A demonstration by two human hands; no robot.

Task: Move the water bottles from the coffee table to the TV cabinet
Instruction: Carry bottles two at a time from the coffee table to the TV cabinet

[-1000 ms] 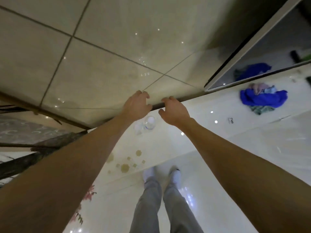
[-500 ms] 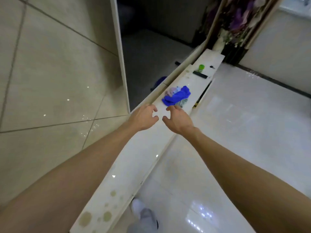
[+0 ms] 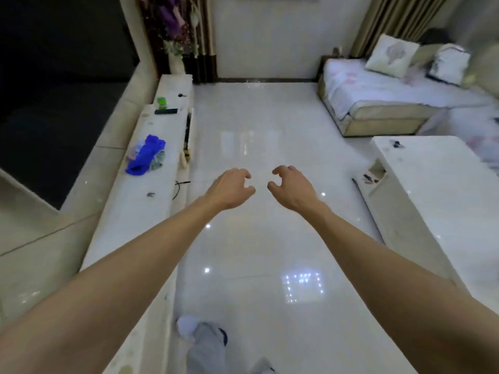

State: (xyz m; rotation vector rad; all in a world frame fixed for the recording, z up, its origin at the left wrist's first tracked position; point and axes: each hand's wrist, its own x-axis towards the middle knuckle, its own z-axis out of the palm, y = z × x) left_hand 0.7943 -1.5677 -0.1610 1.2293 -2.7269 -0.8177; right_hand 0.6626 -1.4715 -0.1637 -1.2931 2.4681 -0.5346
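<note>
Hovering empty, left hand (image 3: 232, 188) and right hand (image 3: 293, 188) grips half-curled; bottles unseen.

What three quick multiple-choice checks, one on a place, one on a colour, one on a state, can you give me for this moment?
1. Where does the bundle of cloth lie?
A. on the sofa
B. on the long cabinet top at the left
C. on the floor between the hands

2. What colour is the biggest cloth in that bundle?
A. red
B. yellow
C. bright blue

3. What are the two hands doing?
A. each grips a bottle
B. both are empty, fingers loosely curled, over the floor
C. both press flat on the white table

Answers: 1 B, the bundle of cloth rests on the cabinet top along the left wall. 2 C, its largest piece is bright blue. 3 B, the left hand and the right hand hold nothing and hang above the glossy floor, apart from the white table.
</note>
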